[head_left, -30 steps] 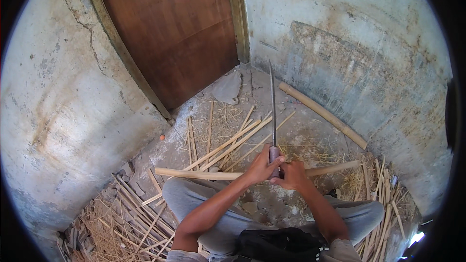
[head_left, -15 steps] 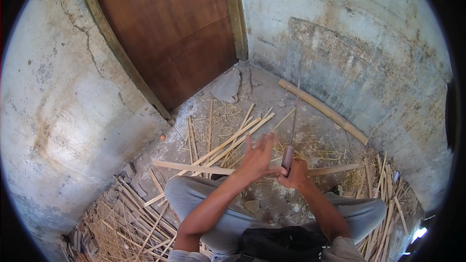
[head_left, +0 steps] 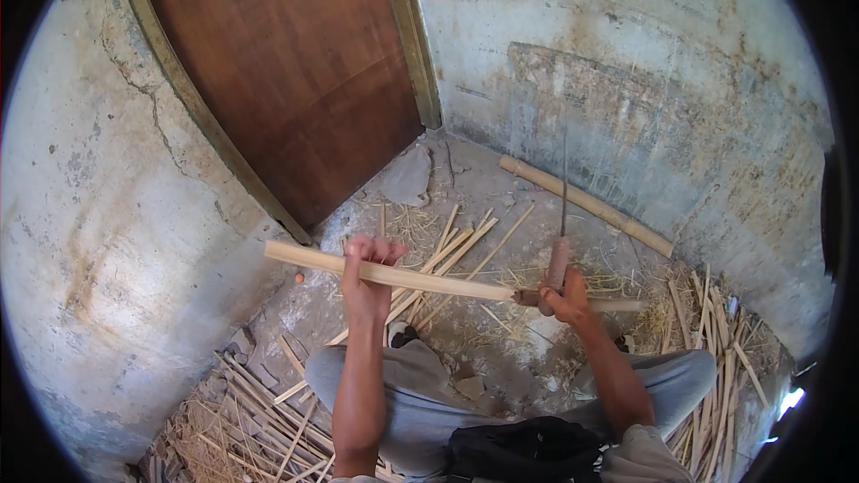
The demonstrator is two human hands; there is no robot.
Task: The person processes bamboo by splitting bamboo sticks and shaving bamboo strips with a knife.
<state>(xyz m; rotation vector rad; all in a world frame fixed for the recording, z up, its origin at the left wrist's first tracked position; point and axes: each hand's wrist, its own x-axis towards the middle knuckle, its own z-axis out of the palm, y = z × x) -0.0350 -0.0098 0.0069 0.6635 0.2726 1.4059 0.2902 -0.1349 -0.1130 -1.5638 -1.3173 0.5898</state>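
Observation:
A long pale bamboo strip point(head_left: 438, 283) slants across in front of my lap, its left end raised. My left hand point(head_left: 365, 282) is around it towards that end, thumb on the near side and fingers beyond, slightly blurred. My right hand point(head_left: 569, 300) grips the brown handle of a knife point(head_left: 558, 261), whose long thin blade points up and away from me. Below that handle the strip passes at a dark, rough joint, beside the right fingers. Whether those fingers also hold the strip, I cannot tell.
Several split bamboo strips point(head_left: 447, 255) lie on the floor ahead. Bundles point(head_left: 711, 358) rest at my right, with more strips and shavings point(head_left: 259, 411) at my left. A bamboo pole point(head_left: 586, 204) lies along the wall. A brown door point(head_left: 286, 72) stands at the back left.
My left hand has moved left, away from the right hand, and closed around the bamboo strip. The strip's left end is higher. My right hand with the knife has shifted slightly right.

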